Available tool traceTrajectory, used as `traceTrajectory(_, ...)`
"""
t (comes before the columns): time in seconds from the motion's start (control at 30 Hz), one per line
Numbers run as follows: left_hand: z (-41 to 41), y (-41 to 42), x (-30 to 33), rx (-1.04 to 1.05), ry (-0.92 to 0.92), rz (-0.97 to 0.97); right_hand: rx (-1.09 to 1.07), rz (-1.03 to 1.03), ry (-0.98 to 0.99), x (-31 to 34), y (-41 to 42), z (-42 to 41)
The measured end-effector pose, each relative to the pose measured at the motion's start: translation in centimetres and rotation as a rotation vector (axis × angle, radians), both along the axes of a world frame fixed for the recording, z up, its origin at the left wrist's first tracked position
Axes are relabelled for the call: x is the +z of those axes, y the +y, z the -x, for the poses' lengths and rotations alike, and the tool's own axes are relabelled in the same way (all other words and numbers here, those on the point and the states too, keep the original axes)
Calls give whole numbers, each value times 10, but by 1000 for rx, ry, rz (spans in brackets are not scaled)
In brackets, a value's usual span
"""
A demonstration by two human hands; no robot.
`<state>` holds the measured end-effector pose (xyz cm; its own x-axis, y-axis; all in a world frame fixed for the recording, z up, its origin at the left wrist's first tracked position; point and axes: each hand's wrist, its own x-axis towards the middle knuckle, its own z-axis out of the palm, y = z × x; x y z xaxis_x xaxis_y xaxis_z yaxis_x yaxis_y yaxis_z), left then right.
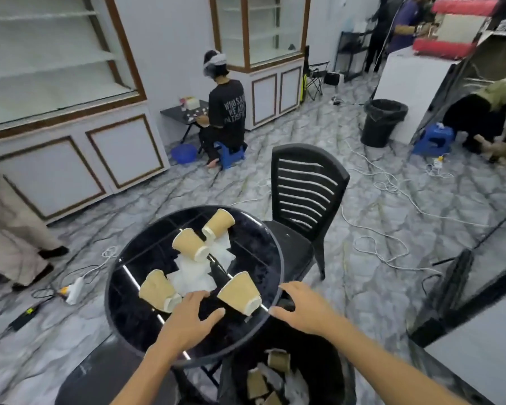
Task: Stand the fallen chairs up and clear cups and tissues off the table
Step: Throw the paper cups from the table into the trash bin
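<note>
Several tan paper cups lie on their sides on the round black glass table [129, 311]: one at the near left [158, 290], one at the near right [240, 293], two farther back [191, 244] [218, 223]. White tissues [196, 273] are spread between them. My left hand [192, 320] hovers open over the table's near part, fingers spread between the two near cups. My right hand [300, 306] is open at the table's right rim. A black plastic chair [304, 197] stands upright behind the table.
A black bin [327, 366] under the table's near edge holds cups and tissues. Another black bin [383, 121] stands far right. White and black cables [386, 244] cross the marble floor. One person sits on a blue stool [230, 156]; others stand at left and right.
</note>
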<state>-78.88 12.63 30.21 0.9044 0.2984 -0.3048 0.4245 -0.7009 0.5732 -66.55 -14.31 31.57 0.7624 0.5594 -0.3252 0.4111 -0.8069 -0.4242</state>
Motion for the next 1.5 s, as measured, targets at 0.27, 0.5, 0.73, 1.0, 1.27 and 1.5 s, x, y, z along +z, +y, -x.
traceTrajectory(0.27, -3, 86, -38, 319, 34, -142, 117, 65, -30, -52, 83, -38)
traceTrajectory(0.5, -34, 102, -54, 408, -5, -147, 157, 102, -82, -99, 126, -50)
traceTrajectory(0.73, -57, 106, -85, 477, -8, -124, 190, 102, -60, -122, 141, -57)
traceTrajectory(1.0, -71, 99, -100, 498, -73, -126, 197, 87, -107, -139, 155, -61)
traceTrajectory(1.27, -64, 91, -104, 546, -137, -118, 168, 78, -113, -145, 164, -62)
traceTrajectory(1.5, -48, 50, -89, 464, -162, -89, 116, 22, -118, -129, 140, -59)
